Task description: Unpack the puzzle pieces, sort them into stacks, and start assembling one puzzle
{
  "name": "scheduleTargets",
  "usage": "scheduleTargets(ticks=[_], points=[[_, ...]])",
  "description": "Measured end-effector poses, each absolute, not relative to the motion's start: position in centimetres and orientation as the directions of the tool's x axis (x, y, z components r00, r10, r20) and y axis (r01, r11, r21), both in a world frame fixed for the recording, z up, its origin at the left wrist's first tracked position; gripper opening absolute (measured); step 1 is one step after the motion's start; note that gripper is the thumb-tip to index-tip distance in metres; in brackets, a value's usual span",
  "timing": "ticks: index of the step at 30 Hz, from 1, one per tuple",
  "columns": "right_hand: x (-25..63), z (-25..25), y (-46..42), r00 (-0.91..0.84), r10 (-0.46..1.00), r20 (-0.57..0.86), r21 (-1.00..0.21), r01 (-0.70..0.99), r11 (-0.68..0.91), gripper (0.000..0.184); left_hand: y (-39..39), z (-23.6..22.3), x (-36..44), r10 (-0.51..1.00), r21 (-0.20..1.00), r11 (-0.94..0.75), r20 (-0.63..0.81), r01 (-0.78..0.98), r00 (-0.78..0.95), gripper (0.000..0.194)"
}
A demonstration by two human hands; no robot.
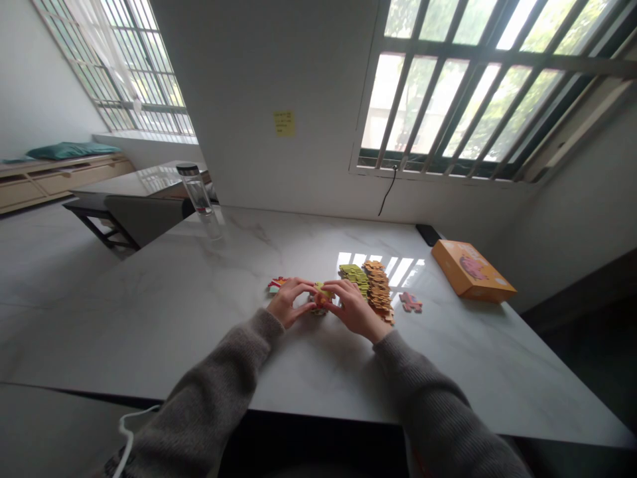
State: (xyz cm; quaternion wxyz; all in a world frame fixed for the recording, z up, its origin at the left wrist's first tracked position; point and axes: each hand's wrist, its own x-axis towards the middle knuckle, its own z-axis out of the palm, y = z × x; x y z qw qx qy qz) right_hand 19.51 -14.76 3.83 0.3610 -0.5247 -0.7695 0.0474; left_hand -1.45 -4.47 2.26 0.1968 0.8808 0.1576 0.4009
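Centrally, both hands meet over the near half of the marble table [199, 318], working on a small reddish and yellow piece [323, 301]. The left hand [292, 303] comes at it from the left, index finger above and thumb below, the tips clamped on its edge. The right hand [355, 311] mirrors that from the other side, its index finger and thumb also clamped on the piece, the remaining fingers bent over toward the stacks. More pieces show just under the thumbs; whether the held one touches them, I cannot tell, since the fingers hide much of it.

Just beyond the left hand lie some red, white and teal pieces [277, 285], partly covered by it. Right behind the right hand stands a green stack [354, 275], and beside that a longer tan stack [379, 289], both leaning in overlapping rows. A single loose piece [411, 303] lies flat to the right of the tan one. Farther right, near the table's edge, sits an orange box [472, 271], with a black phone [426, 235] behind it. At the far left corner, a clear bottle [196, 190] stands upright.
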Motion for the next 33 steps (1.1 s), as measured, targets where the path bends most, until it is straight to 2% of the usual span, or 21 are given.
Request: scheduleTargets(ticks=[4,6,9,11,14,18,20,24,28,30,33], points=[[19.5,4.1,-15.0,-0.147,0.839,0.524,-0.481,0.761,0.435,0.037,-4.6,2.5,-1.6,0.435,0.459,-0.879,0.666,0.126,0.606,0.019],[19.2,4.4,-15.2,-0.056,0.834,0.549,-0.579,0.694,0.428,0.042,-5.0,2.9,-1.6,0.452,0.463,-0.877,0.697,0.132,0.556,0.019],[18.6,4.9,-15.3,0.089,0.871,0.484,-0.798,0.454,0.397,0.044,-5.7,3.5,-1.5,0.445,0.448,-0.886,0.757,0.116,0.479,0.021],[18.1,5.1,-15.3,0.139,0.902,0.408,-0.885,0.302,0.354,0.041,-6.1,3.8,-1.3,0.411,0.423,-0.902,0.777,0.089,0.476,0.021],[17.4,5.3,-15.4,0.204,0.927,0.314,-0.948,0.116,0.296,0.036,-6.4,4.1,-1.1,0.392,0.404,-0.911,0.780,0.085,0.488,0.026],[16.9,5.3,-15.9,0.276,0.933,0.230,-0.963,-0.077,0.259,0.037,-6.3,4.2,-1.2,0.489,0.467,-0.870,0.775,0.159,0.399,0.026],[16.7,5.2,-16.1,0.318,0.924,0.213,-0.965,-0.077,0.249,0.039,-6.4,4.1,-1.2,0.495,0.469,-0.867,0.765,0.171,0.413,0.028],[16.1,4.7,-16.2,0.368,0.902,0.224,-0.970,-0.009,0.244,0.039,-6.5,3.6,-1.0,0.438,0.395,-0.898,0.756,0.194,0.487,0.049],[16.3,4.6,-16.5,0.320,0.911,0.260,-0.965,0.081,0.247,0.035,-6.3,3.4,-1.1,0.386,0.333,-0.922,0.768,0.195,0.512,0.045],[17.0,5.0,-16.8,0.284,0.897,0.340,-0.936,0.198,0.292,0.030,-6.2,3.5,-1.2,0.364,0.329,-0.930,0.776,0.162,0.515,0.044],[18.6,5.8,-17.5,0.134,0.849,0.511,-0.797,0.445,0.409,0.023,-6.1,3.8,-1.4,0.361,0.360,-0.926,0.764,0.112,0.534,0.040]])
